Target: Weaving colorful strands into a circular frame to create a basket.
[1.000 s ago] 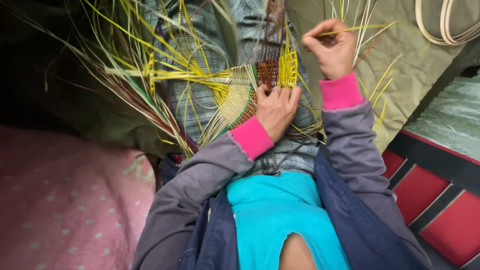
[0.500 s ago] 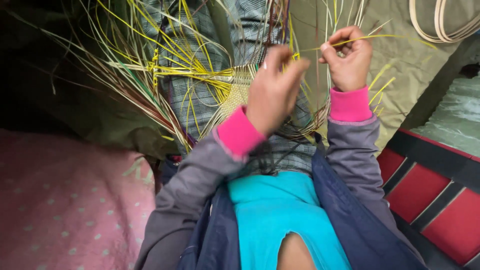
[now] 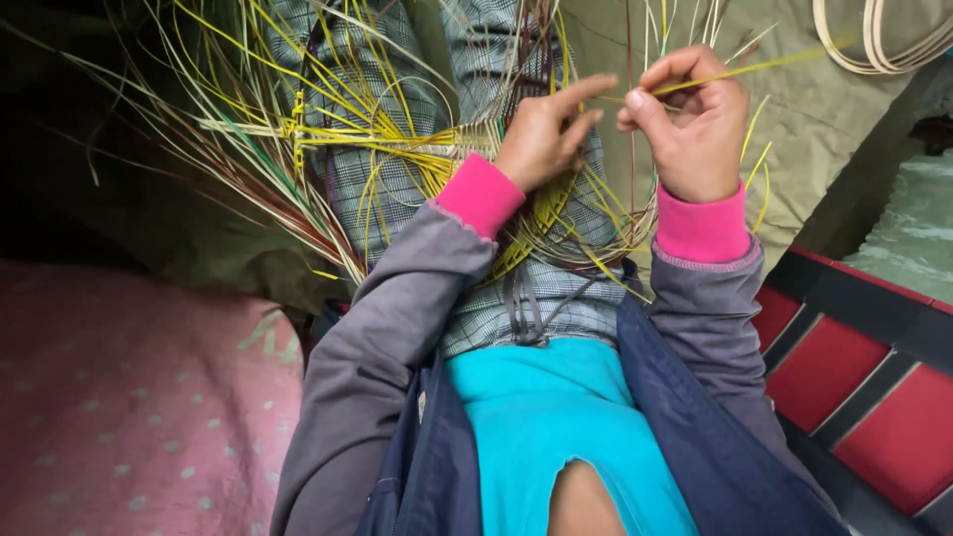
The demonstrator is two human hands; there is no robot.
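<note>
My left hand (image 3: 541, 134) has come up off the flat woven panel of yellow and pale straw strips (image 3: 467, 144) that lies across my lap. A second ago its palm was pressed down on the weave; now it hangs above it, forefinger stretched out toward my right hand (image 3: 695, 124) and the other fingers loosely curled, gripping nothing that I can make out. My right hand has dropped from higher up and drawn inward, so the two hands now sit close together, nearly fingertip to fingertip, over my grey checked trousers (image 3: 397, 189).

The thumb and forefinger of my right hand are pressed together on a single long thin yellow straw strip (image 3: 754, 67), which runs away up and to the right from the pinch. That strip has stayed in the same fingers through the move; only its angle has flattened. With the panel no longer pinned, I judge that the work has turned from holding the weave down to handling this one strand between both hands.

The panel rests on my thighs, its loose yellow, green and reddish strand ends (image 3: 258, 169) fanning out to the left. Beyond my knees lies an olive-green cloth (image 3: 814, 129), with a coil of pale cane (image 3: 874, 45) at its far corner. A pink dotted blanket (image 3: 129, 397) is at my left, a red and black padded seat (image 3: 874, 397) at my right.
</note>
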